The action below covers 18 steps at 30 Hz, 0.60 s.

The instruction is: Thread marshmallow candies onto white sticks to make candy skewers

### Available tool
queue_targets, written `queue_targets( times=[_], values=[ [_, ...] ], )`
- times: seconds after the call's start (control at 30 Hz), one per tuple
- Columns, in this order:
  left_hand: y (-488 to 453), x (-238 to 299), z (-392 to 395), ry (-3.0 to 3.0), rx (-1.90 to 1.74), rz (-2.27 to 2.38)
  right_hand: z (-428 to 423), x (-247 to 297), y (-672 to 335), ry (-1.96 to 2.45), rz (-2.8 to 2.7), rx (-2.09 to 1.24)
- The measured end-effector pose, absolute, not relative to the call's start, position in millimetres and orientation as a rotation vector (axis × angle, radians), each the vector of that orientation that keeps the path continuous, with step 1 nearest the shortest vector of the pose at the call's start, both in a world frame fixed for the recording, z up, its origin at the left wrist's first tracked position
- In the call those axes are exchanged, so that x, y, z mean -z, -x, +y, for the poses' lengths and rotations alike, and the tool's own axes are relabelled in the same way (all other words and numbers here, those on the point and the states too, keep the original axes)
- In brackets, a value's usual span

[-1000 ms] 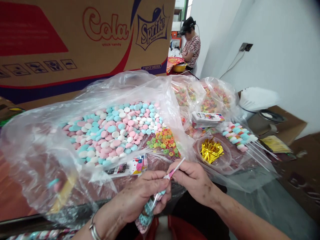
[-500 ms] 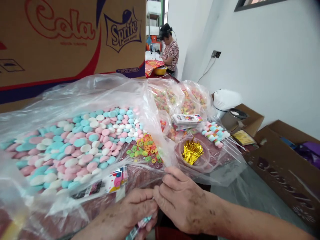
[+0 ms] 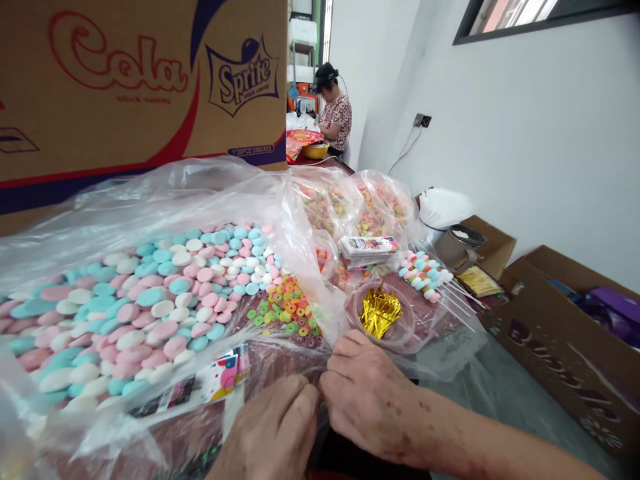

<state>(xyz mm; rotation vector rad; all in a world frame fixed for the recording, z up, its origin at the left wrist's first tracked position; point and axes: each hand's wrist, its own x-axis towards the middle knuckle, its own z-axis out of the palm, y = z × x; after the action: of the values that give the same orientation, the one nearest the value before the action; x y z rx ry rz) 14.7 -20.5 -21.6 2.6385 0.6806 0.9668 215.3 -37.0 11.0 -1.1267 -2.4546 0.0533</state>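
Low in the middle of the view, my left hand (image 3: 275,427) is closed with its back to me. Half a second ago a pink and blue candy stick in a clear wrapper showed in it; my fingers hide it now. Against its fingertips sits my right hand (image 3: 365,400), also closed, with whatever it pinches out of sight. Just beyond it is a round clear tub (image 3: 407,330) of gold twist ties (image 3: 381,312). Left of my hands lie printed cards (image 3: 225,373) and a big spread of pink, blue and white candies (image 3: 150,300) on clear plastic.
Small ring candies (image 3: 290,307) and bags of more ring candies (image 3: 330,203) lie behind. Candy skewers (image 3: 425,275) and stacked cards (image 3: 367,250) are to the right. A large carton (image 3: 140,133) stands at back left, an open box (image 3: 560,360) at right. A person (image 3: 336,113) works further back.
My left hand has rolled over, so its back now covers the candy stick. My right hand stays close to it, its fingers more tucked in. The camera view has tilted up slightly.
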Motion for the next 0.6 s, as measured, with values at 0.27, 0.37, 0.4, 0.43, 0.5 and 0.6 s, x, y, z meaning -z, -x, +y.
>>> queue_targets(
  times=[0.27,0.37,0.4,0.43,0.5,0.6],
  values=[
    [3.2,3.6,-16.6,-1.729,-0.605,1.171,22.0,-10.5,-328.7,1.715,-2.182,0.196],
    [6.7,4.2,-15.3,-1.538,-0.592,1.173,37.6,-2.2,-343.3,1.914,-2.340,0.194],
    [6.8,4.4,-15.1,-1.495,-0.592,1.168,40.3,-0.1,-342.8,1.958,-2.381,0.192],
    [6.5,4.6,-15.0,-1.460,-0.593,1.164,41.9,1.3,-341.1,2.000,-2.412,0.196],
    [5.6,5.0,-15.2,-1.397,-0.595,1.168,43.0,2.1,-336.7,2.075,-2.450,0.224],
    [3.1,6.0,-15.9,-1.280,-0.629,1.161,40.8,-0.8,-334.4,2.145,-2.441,0.283]
  ],
)
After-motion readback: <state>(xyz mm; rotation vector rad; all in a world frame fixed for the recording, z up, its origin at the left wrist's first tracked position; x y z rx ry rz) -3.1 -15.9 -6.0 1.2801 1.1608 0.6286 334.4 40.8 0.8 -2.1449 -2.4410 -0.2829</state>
